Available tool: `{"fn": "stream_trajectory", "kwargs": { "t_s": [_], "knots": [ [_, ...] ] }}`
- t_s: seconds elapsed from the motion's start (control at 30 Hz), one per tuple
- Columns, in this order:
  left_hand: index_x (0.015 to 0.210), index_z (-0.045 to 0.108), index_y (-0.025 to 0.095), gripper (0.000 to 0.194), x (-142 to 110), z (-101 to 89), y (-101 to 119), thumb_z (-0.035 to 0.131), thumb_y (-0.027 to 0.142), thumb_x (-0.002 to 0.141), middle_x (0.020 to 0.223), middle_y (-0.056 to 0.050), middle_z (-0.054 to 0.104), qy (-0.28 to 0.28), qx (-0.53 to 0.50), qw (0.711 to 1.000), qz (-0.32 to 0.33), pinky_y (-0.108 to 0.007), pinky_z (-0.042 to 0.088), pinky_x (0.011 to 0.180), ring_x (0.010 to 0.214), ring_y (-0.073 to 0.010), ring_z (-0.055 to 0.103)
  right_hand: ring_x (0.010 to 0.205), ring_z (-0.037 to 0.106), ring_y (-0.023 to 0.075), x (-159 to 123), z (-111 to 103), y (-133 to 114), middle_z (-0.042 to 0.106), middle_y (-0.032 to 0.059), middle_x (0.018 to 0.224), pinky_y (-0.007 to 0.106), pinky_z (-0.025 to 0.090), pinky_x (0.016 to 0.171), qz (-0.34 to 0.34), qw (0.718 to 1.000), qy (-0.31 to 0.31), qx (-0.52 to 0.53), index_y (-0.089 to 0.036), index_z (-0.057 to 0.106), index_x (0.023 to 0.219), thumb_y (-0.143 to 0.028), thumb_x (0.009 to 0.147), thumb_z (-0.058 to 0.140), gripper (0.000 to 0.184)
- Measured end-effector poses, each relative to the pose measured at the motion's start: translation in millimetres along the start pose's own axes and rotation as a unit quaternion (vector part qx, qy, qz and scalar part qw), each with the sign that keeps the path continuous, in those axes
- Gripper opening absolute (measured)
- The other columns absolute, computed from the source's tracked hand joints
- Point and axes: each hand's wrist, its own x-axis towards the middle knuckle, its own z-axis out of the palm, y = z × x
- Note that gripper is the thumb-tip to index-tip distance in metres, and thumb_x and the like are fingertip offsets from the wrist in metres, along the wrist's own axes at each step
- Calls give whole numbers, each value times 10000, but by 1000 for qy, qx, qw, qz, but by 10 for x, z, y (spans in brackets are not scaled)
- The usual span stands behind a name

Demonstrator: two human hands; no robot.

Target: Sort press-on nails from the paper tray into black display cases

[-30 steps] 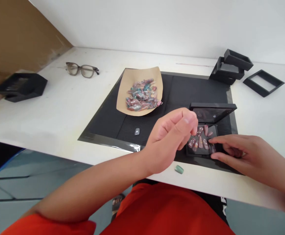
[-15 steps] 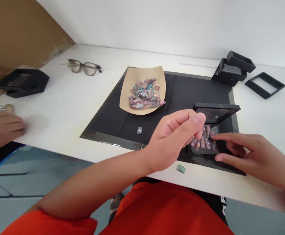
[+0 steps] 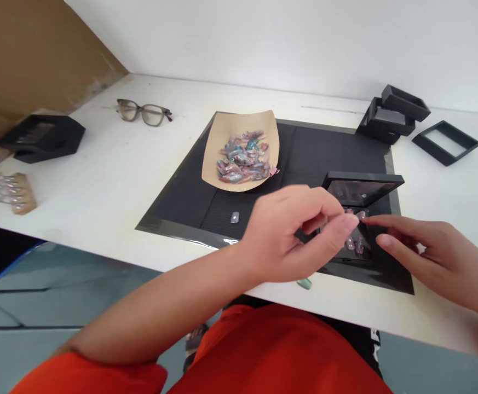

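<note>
My left hand (image 3: 294,235) hovers over the near-left part of an open black display case (image 3: 364,254), thumb and index finger curled together in a pinch. What the fingertips hold, if anything, is hidden. My right hand (image 3: 436,251) is at the case's right side, index finger stretched to a pinkish press-on nail (image 3: 361,215) and thumb apart from it. More decorated press-on nails (image 3: 359,245) lie in the case, partly covered by my left hand. The clear-windowed lid (image 3: 360,191) stands raised at the back. A green nail (image 3: 304,283) lies at the table edge.
On the black mat (image 3: 304,158) are a paper tray (image 3: 214,158) of wrapped nails and a grey nail with a star (image 3: 234,218). Black frames (image 3: 446,143) sit at back right. Glasses (image 3: 144,112), a black box (image 3: 41,137) and a cardboard piece with nails (image 3: 23,194) are left.
My left hand has turned palm-down and shifted slightly right over the case, covering more nails. My right hand has moved slightly right, index finger still extended. Another person's hand at far left has left view.
</note>
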Motion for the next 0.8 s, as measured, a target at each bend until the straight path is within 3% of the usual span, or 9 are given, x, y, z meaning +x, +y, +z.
{"fn": "stream_trajectory", "kwargs": {
  "t_s": [0.07,0.17,0.23,0.3,0.4,0.57,0.7,0.8],
  "knots": [
    [713,638,262,294,56,-45,-45,715,389,967,712,-30,652,22,97,993,60,-391,502,817,719,-203,577,407,481,129,8,-12,1,639,-33,589,266,345,381,-7,1000,14,-1,-299,855,1194,-671,1095,531,503],
    [977,735,256,133,102,-90,-120,728,387,952,1094,-103,785,63,201,973,97,-468,501,1100,1121,-306,705,399,455,127,7,-15,13,608,-38,579,265,333,375,-10,999,30,-6,-299,848,1222,-686,1092,522,522],
    [1235,718,229,313,90,-100,-176,715,408,978,1383,-138,747,59,267,957,102,-501,447,1236,1371,-338,649,408,465,135,5,-11,20,615,-34,577,272,377,400,2,999,33,-17,-300,841,1246,-717,1086,499,562],
    [1408,647,179,450,61,-98,-226,656,425,1032,1545,-164,677,36,325,939,102,-495,420,1292,1480,-324,598,415,478,147,7,-7,20,626,-28,571,286,410,425,19,999,24,-29,-304,840,1261,-752,1078,467,611],
    [1445,627,119,474,35,-92,-269,602,415,1075,1482,-164,728,9,368,924,99,-452,472,1256,1457,-299,627,411,480,152,17,-2,14,641,-19,568,294,396,420,33,999,3,-27,-308,849,1253,-778,1073,431,654],
    [1393,674,189,341,80,-86,-267,620,262,1064,1272,-75,815,-33,364,930,44,-402,563,1056,1192,-250,751,386,445,143,28,2,20,590,-33,516,287,354,390,23,1000,-2,-10,-316,863,1218,-773,1074,441,639],
    [1356,698,228,289,108,-66,-263,594,199,1088,1187,-30,827,-41,373,926,33,-386,552,974,1079,-230,767,379,427,126,5,-1,31,620,-35,558,283,309,358,-3,1000,22,0,-323,866,1191,-712,1089,495,546],
    [1316,721,240,255,116,-70,-267,576,213,1107,1141,-15,832,-53,386,919,56,-385,540,956,1060,-233,760,447,529,146,-41,-7,48,701,-7,655,296,370,396,-32,996,80,5,-328,864,1102,-651,1092,560,444]
  ]
}}
